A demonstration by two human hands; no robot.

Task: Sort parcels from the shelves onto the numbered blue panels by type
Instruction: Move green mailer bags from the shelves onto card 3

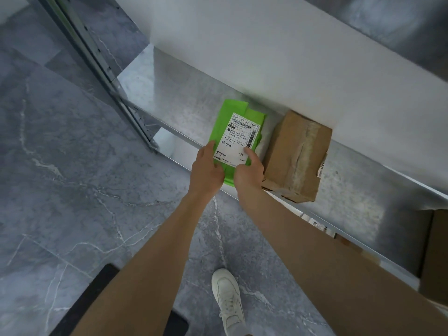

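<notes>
1. Shelf (184, 98): low, galvanised metal. The green poly mailer (228, 122) lies flat at its front edge.
2. Cardboard box (298, 156): just beside the mailer on the right, so draw the mailer straight out to avoid nudging it.
3. Hands: left hand (206, 170) and right hand (249, 173) each pinch the mailer's near end, thumbs on top. Keep the label up.

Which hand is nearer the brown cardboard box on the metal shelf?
Right. The right hand grips the near right corner of the green plastic mailer bag, just beside the brown cardboard box; the left hand holds the bag's left edge, farther away.
</notes>
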